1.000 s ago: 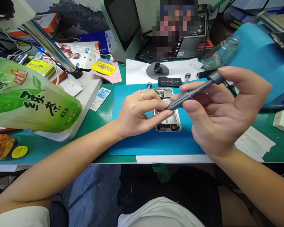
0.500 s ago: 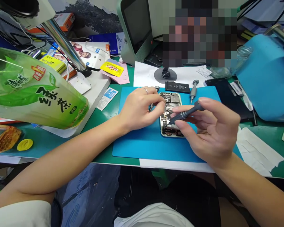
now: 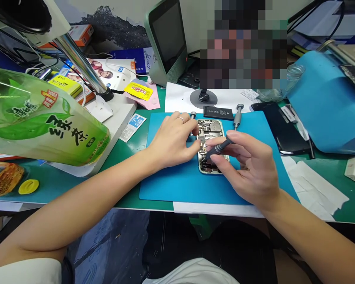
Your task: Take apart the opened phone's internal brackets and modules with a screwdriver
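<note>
An opened smartphone (image 3: 215, 127) with its inner parts bare lies on a blue work mat (image 3: 171, 183). My left hand (image 3: 174, 138) has its fingers bent and its thumb against the phone's left edge, gripping that side; the exact fingertip contact is partly hidden. In my right hand (image 3: 251, 167), a dark grey screwdriver (image 3: 220, 147) is pinched between thumb and fingers. It slants down to the left, its tip at the lower left part of the phone. Beyond the phone lie a black battery (image 3: 218, 113) and a second grey screwdriver (image 3: 238, 116).
A large green tea bottle (image 3: 47, 118) and a lamp post (image 3: 79, 65) stand at left. A grey-green screen device (image 3: 165, 43) is at the back. At right are a black phone screen (image 3: 279, 130), a blue bulky object (image 3: 322, 106), and white paper (image 3: 313, 185).
My left thumb and index finger have moved apart and back to the phone's left edge. The screwdriver in my right hand has shifted slightly left and down. The view has turned a little.
</note>
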`<state>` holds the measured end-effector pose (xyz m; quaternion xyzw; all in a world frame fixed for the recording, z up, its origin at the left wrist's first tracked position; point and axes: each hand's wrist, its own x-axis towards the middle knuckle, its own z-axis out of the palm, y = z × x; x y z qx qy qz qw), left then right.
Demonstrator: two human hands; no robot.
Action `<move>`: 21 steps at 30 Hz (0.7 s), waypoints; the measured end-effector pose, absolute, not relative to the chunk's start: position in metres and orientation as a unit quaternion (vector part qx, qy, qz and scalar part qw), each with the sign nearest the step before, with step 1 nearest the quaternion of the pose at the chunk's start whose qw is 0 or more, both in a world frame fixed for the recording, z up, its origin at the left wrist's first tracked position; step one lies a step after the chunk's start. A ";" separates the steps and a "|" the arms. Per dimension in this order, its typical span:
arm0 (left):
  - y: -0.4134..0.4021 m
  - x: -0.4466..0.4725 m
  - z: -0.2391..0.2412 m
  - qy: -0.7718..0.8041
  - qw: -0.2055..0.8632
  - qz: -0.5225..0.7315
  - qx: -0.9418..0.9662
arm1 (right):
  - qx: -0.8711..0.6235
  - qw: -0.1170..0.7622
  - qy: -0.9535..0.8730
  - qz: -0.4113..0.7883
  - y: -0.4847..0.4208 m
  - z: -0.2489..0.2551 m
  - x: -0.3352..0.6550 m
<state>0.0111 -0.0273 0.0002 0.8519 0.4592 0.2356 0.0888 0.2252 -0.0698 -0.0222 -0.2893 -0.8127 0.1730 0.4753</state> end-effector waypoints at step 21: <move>-0.026 0.010 -0.004 0.447 0.089 0.223 0.861 | -0.206 0.454 -0.843 0.205 -0.065 -0.013 0.226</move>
